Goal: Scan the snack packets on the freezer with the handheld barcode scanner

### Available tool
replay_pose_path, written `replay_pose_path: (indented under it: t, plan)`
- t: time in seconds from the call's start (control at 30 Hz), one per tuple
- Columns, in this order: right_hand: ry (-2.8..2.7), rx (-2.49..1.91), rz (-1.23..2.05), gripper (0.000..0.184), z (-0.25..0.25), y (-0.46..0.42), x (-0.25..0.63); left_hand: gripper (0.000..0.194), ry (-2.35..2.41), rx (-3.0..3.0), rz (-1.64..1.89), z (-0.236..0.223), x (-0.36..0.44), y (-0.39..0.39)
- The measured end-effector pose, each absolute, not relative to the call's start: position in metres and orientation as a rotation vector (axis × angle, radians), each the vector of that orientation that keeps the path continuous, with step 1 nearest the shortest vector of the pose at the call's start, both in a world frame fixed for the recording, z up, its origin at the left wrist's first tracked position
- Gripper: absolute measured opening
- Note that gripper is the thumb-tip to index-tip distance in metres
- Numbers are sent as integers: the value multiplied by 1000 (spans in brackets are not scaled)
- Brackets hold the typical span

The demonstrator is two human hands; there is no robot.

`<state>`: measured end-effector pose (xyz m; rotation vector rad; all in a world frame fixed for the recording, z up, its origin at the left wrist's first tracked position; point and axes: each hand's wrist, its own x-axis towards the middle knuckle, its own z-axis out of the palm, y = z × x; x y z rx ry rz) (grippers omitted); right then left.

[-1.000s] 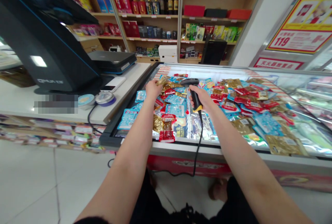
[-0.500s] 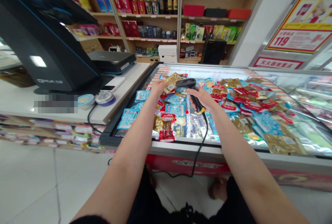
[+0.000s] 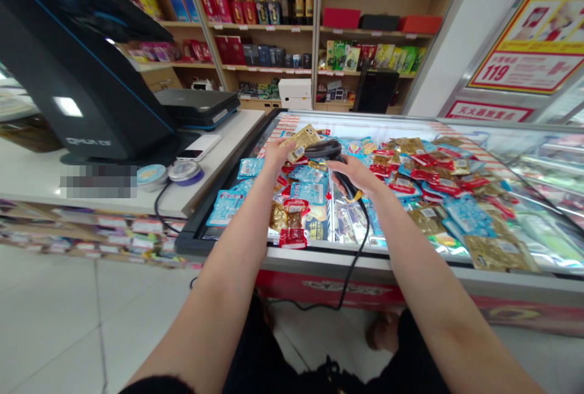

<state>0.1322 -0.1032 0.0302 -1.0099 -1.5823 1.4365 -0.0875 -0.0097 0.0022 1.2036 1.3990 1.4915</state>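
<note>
In the head view my left hand (image 3: pixel 276 155) is closed on the edge of a gold snack packet (image 3: pixel 303 137), tilted so a white label shows. My right hand (image 3: pixel 350 174) is wrapped round the handle of a black barcode scanner (image 3: pixel 325 148), its head pointing left, close beside the packet. From the handle's base a black cable (image 3: pixel 366 233) hangs over the freezer edge. Beneath both hands lie blue packets (image 3: pixel 306 193) and red-and-gold packets (image 3: pixel 293 233) on the glass lid. A larger heap of mixed packets (image 3: pixel 438 175) lies to the right of my right hand.
The chest freezer (image 3: pixel 328 255) has a raised dark rim. On the left, a counter (image 3: pixel 182 196) carries a black checkout terminal (image 3: pixel 109 90), a flat black scale (image 3: pixel 196 105), a phone (image 3: pixel 190 154) and small tubs (image 3: pixel 185 172). Stocked shelves (image 3: pixel 269 28) stand behind.
The scanner's head has shifted slightly left and down, nearer the gold packet. My right hand has moved a little with it; my left hand keeps its hold almost unmoved.
</note>
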Motion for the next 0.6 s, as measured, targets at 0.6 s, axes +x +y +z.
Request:
replay_pose_path:
  t: [0.6]
  plan:
    - [-1580,-1036,1456,25,31,-105,132,22,1437,1199,1502,8,-83,-18]
